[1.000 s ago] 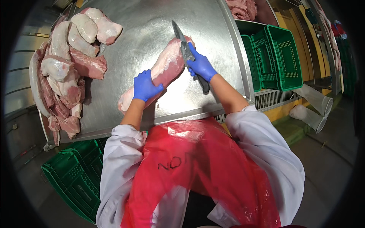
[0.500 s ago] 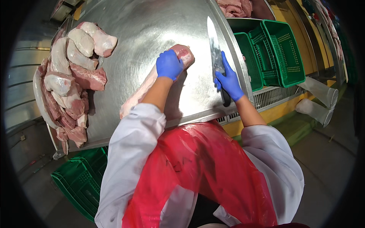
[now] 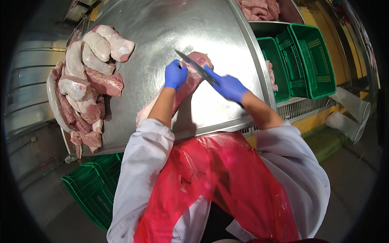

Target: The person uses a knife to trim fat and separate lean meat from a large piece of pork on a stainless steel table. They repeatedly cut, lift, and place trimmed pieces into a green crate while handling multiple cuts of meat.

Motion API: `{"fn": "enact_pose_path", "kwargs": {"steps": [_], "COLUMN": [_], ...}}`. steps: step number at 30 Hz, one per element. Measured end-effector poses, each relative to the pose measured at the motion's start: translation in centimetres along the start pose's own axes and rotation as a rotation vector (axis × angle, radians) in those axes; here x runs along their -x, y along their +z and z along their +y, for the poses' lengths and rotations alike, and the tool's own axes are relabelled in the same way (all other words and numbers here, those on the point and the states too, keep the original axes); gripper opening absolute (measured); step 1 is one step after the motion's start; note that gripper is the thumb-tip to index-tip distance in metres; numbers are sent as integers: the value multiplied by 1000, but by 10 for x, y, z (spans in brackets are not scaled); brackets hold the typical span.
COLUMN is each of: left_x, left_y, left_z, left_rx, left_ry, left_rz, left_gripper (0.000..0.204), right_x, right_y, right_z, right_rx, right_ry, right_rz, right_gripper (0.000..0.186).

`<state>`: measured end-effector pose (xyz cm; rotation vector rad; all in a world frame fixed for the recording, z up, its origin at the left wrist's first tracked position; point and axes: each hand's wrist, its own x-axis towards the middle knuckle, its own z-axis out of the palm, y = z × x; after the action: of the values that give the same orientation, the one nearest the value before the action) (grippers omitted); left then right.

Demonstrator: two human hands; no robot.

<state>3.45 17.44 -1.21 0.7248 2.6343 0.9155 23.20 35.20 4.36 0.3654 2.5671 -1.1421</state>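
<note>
A long piece of raw meat [image 3: 189, 87] lies slantwise on the metal table [image 3: 156, 40], its near end partly hidden by my left forearm. My left hand [image 3: 176, 75], in a blue glove, is closed on the meat's left edge towards its far end. With my right hand [image 3: 227, 86], also gloved in blue, I grip a long knife [image 3: 194, 67] by its handle. The blade slants across the top of the meat's far end, just right of my left fingers, its tip pointing far left. Whether the edge has entered the meat I cannot tell.
Several raw meat pieces [image 3: 91, 87] are heaped along the table's left side. Green perforated crates [image 3: 314, 60] stand beyond the right edge, one with meat in it. Another green crate [image 3: 91, 190] sits below on the left. More meat [image 3: 259, 9] is at the far right.
My right hand has brought the knife leftward from beside the meat to over its far end, turning the blade across it. My left hand has shifted to the meat's left edge.
</note>
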Motion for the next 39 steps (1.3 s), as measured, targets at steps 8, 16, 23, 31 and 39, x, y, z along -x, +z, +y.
{"fn": "enact_pose_path", "kwargs": {"steps": [8, 16, 23, 31, 39], "left_x": [10, 2, -23, -42, -60], "left_y": [-12, -25, -31, -45, -75], "left_z": [38, 21, 11, 2, 6], "left_rx": [138, 221, 225, 242, 221], "left_ry": [31, -15, 18, 60, 52], "left_rz": [-37, -73, -95, -202, -175], "left_gripper": [18, 20, 19, 17, 19], "right_x": [-35, 28, -58, -11, 35], "right_y": [-7, 15, 31, 35, 72], "right_z": [-12, 49, -3, 2, 15], "right_rx": [-206, -614, -604, -555, -669], "right_ry": [48, -1, -45, -25, 3], "right_rz": [-44, -313, -128, -206, -256], "right_gripper": [69, 80, 81, 80, 79]}}
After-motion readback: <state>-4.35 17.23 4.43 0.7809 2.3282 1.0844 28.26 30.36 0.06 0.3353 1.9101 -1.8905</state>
